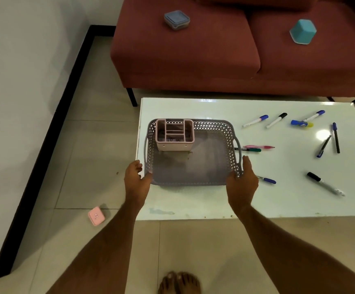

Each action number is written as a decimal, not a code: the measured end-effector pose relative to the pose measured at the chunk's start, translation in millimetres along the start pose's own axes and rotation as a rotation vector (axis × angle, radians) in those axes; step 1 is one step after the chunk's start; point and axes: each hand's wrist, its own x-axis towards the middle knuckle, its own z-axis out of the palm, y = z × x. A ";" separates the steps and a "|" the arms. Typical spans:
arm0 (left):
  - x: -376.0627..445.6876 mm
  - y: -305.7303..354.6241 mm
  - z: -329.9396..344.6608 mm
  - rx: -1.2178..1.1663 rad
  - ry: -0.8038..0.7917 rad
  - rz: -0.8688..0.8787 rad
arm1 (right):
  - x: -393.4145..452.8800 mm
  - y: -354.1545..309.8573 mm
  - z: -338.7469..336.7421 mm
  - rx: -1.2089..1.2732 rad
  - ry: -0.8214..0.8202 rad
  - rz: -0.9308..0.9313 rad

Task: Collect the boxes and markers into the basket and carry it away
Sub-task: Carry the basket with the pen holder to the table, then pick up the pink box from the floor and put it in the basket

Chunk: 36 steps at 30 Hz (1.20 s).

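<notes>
Gripping the near corners of a grey basket on the white desk, the left hand and right hand clamp its rim. Markers lie scattered right; boxes rest on the far sofa.

I note a white table carrying a grey basket and scattered markers. The red sofa bears two blue boxes; a pink box lies on the tiled floor.
</notes>
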 end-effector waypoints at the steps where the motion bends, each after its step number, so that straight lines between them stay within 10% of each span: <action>1: -0.2 -0.5 -3.7 0.009 0.050 0.016 | -7.9 -7.7 3.1 0.018 -0.009 -0.082; 13: 6.3 -36.8 -93.7 -0.037 0.270 -0.065 | -107.0 -111.9 84.1 0.255 -0.432 -0.524; 36: 82.2 -277.0 -236.7 -0.080 0.108 -0.528 | -310.6 -91.6 333.5 0.188 -0.948 0.136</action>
